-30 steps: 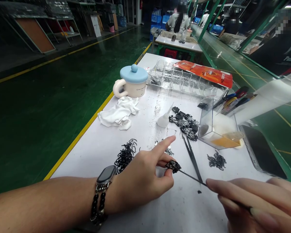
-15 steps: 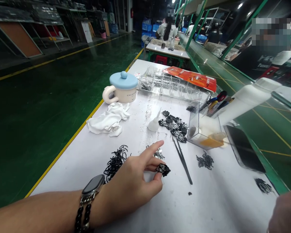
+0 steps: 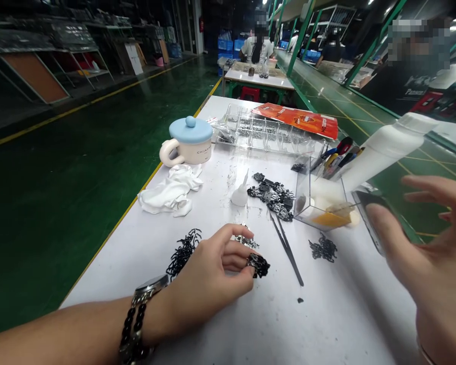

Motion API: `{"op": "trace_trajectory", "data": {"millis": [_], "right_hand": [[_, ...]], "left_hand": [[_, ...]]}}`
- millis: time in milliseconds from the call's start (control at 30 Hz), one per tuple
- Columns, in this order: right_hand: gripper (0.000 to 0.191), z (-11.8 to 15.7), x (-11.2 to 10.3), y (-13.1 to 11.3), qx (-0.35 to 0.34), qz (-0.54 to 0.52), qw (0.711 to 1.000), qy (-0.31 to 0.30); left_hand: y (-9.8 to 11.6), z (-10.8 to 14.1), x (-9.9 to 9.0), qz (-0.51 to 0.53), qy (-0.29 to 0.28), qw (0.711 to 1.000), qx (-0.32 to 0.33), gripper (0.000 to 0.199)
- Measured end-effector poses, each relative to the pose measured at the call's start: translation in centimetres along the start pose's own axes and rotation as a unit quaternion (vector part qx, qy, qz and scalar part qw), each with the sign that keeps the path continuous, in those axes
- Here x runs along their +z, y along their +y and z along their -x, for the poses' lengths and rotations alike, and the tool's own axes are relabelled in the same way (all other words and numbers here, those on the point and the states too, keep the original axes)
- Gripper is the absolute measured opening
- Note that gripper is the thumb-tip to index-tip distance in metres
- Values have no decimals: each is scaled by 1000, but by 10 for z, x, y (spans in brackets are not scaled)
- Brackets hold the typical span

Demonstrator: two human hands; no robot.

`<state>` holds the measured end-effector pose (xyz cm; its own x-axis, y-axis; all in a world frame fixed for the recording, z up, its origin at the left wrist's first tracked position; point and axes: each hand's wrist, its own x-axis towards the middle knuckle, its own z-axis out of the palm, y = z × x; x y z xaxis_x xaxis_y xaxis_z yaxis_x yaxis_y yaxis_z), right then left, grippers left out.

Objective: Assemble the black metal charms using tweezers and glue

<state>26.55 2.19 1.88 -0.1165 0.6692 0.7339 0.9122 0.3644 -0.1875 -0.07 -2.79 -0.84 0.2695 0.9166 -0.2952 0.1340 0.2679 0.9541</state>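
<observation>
Left hand (image 3: 209, 268): pinching black metal clump (image 3: 258, 265)
Right hand (image 3: 429, 258): wide open, raised, just beside phone (image 3: 372, 203)
Tweezers (image 3: 285, 248): lying on table (image 3: 327, 314), between hands

On the desk (image 3: 220, 309) I count one mug (image 3: 186, 151) with one blue lid (image 3: 190, 131), one white cloth (image 3: 171, 191), one pair of tweezers (image 3: 285, 248), one small squeeze bottle (image 3: 240, 191), one clear plastic box (image 3: 307, 203), one compartment tray (image 3: 266, 132) and one orange packet (image 3: 300, 120). There are two heaps of thin black pieces (image 3: 182, 253) (image 3: 323, 248) and one heap of flat dark metal parts (image 3: 269, 195). The left hand (image 3: 209, 263) has one small clump of dark parts (image 3: 258, 264), and the right hand (image 3: 429, 253) has nothing. Far behind are two other persons (image 3: 256, 48) (image 3: 330, 45).
</observation>
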Motion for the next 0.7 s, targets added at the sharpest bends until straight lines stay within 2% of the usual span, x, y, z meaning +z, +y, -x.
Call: {"op": "trace_trajectory", "data": {"millis": [67,167,233,300,467,700], "right_hand": [[45,6,2,-22,-42,-65,997,-31],[47,21,9,-51,-125,-166,965,-157],[50,32,14,-64,-144,-195,942,-230],[49,39,18,-72,-144,-220,928,-263],[42,46,24,-75,-134,-276,920,-242],[43,46,26,-74,-126,-294,921,-221]], "left_hand": [[3,-2,-1,38,1,999,-39,31],[5,-4,-2,85,-2,993,-87,30],[6,-5,-2,109,-10,990,-94,30],[7,-6,-2,127,-24,987,-93,31],[7,-7,-4,176,-64,977,-104,34],[7,-8,-4,217,-80,967,-110,35]]}}
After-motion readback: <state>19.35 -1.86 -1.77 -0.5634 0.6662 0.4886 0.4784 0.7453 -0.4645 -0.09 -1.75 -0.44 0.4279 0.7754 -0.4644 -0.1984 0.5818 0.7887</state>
